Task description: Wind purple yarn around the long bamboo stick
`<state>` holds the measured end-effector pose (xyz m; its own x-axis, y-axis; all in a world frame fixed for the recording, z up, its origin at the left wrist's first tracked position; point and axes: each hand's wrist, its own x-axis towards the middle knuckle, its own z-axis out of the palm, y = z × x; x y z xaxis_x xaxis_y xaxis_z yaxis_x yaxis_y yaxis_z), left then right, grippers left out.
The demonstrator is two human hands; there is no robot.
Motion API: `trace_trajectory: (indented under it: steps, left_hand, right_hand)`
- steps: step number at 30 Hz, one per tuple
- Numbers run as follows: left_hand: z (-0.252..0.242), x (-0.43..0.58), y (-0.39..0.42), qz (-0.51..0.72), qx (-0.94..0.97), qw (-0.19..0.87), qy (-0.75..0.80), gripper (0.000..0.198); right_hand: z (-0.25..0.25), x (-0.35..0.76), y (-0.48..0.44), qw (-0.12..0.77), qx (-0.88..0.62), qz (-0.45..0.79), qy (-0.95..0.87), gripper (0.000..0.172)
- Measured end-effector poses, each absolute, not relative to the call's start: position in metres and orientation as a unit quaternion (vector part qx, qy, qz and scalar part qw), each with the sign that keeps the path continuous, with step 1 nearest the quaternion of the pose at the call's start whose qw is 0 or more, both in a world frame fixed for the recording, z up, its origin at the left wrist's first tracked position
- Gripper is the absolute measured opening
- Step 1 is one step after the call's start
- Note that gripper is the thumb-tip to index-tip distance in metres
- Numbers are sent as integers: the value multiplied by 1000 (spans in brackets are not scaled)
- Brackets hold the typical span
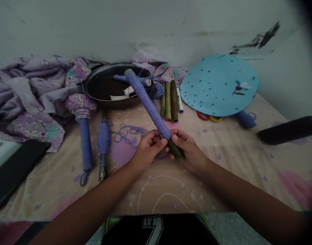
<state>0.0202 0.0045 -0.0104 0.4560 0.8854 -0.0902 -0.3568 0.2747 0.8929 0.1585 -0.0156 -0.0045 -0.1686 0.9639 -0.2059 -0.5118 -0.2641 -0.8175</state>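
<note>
A long green stick wrapped in purple yarn (145,100) slants from the middle of the patterned cloth up toward a metal pan (94,80). My right hand (188,149) is closed around its bare green lower end. At the edge of the wrapping my left hand (147,148) pinches the yarn, fingers pressed together. Both hands meet just above the cloth.
A fabric-topped stick (83,136) and a half-wound stick (103,143) lie at the left with loose yarn (127,131). Bare green sticks (169,100), a marker (179,100), a blue paper disc (218,85), plastic rings (208,117), floral fabric (31,92) and a phone (14,170) lie around.
</note>
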Motion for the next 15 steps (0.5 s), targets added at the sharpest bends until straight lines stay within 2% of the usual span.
trace_trajectory:
  steps: [3,8,15]
  left_hand:
    - [-11,20,7,418,413,750,304,29]
    - [-10,21,10,410,411,752,312,37]
    - [-9,16,7,408,487,704,316,31]
  right_hand:
    - [-5,158,-16,523,-383,707,-283,31]
    - [-6,157,-14,534,-362,715,-269,27]
    - [-4,153,-20,516,-405,689,-310,26]
